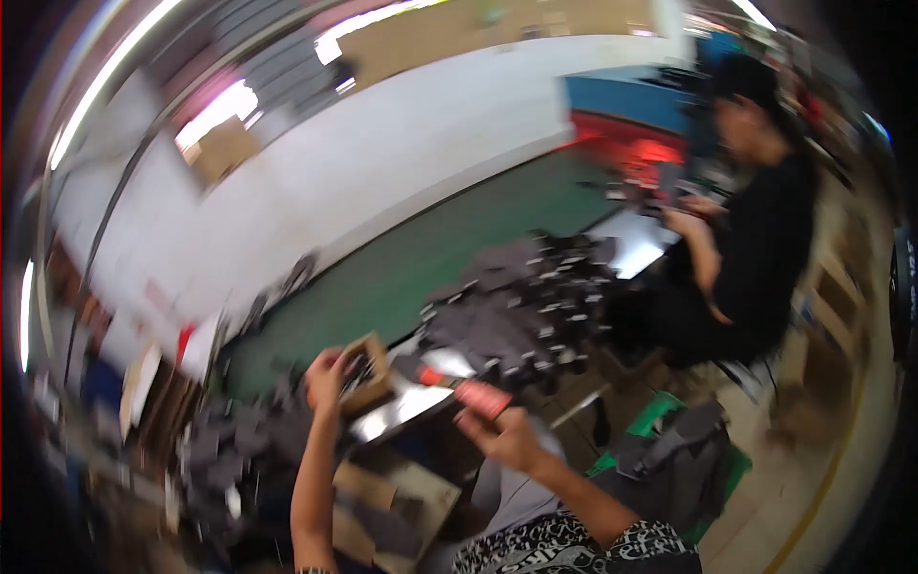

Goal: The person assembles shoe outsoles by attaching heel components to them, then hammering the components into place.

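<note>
The picture is smeared with motion, but both hands are up in front of the person. The left hand [327, 378] is raised, fingers curled around the edge of a small brown box-like frame [368, 373] — the frame sits just to the right of those fingers, tilted, with its open face turned toward the camera. The right hand [505, 435] is palm-up, its fingers closed around the red handle of a tool [478, 394]; the handle lies across the fingertips and the tool's darker front end runs up and left from them, toward the frame. Whether tool and frame actually touch, the blur won't let me say.

Just under both sets of fingers lies a shiny metal plate [402, 409] — it sits between the two hands. Beyond the right fingertips, farther up, a heap of dark grey pieces [521, 306] covers the green bench [402, 268]. Below the left wrist, more dark pieces [225, 450] are piled up. Off to the right another person in black [765, 239] sits at the bench, hands busy with their own work.
</note>
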Available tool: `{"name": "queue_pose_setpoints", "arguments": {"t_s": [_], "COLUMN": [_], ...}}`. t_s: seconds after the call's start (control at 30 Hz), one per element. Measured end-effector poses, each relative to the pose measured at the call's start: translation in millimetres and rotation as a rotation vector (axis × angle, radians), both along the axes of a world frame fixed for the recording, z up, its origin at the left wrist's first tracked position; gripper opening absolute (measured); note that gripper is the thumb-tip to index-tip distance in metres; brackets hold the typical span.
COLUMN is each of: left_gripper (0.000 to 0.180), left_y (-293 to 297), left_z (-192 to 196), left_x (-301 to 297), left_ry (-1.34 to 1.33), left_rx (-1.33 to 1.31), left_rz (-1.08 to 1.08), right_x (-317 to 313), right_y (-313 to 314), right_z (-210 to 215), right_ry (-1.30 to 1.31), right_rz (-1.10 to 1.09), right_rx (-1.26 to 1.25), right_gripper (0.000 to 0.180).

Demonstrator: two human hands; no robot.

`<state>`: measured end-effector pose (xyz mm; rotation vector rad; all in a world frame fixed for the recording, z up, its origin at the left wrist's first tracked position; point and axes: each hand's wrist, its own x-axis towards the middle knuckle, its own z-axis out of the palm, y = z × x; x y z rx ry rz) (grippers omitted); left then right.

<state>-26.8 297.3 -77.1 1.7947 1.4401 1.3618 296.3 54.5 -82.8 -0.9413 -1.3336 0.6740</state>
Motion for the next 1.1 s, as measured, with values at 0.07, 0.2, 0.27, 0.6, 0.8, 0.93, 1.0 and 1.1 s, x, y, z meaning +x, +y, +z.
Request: {"name": "queue_pose_setpoints", "arguments": {"t_s": [0.07, 0.2, 0.27, 0.6, 0.8, 0.93, 1.0, 1.1], "left_gripper": [0.02, 0.014, 0.016, 0.015, 0.006, 0.019, 0.016, 0.021], "left_y": [-47, -152, -203, -309, -296, -299, -303, -303], "left_z": [28, 60, 77, 64, 46, -10, 25, 22], "left_x": [48, 66, 63, 37, 34, -29, 12, 26], "left_ry": [-0.475, -0.687, -0.778, -0.865, -0.341, -0.041, 0.133, 0.153], "left_rx": [-0.122, -0.154, -0.027, 0.019, 0.228, 0.17, 0.347, 0.339], "left_rz": [-0.121, -0.25, -0.273, 0.03, 0.298, 0.24, 0.265, 0.17], "right_x": [-1, -28, -58, -145, -132, -156, -151, -146], "right_y": [15, 22, 23, 2, 18, 11, 10, 9], "right_z": [19, 52, 68, 76, 59, 51, 48, 26], "right_ry": [0.128, 0.104, 0.146, 0.211, -0.167, 0.077, 0.096, 0.171], "right_rz": [0.089, 0.254, 0.48, 0.772, 0.847, 0.886, 0.881, 0.816], "right_rx": [-0.016, -0.121, -0.155, -0.238, -0.43, -0.256, -0.355, -0.271], "right_gripper": [0.02, 0.017, 0.019, 0.016, 0.025, 0.023, 0.028, 0.027]}}
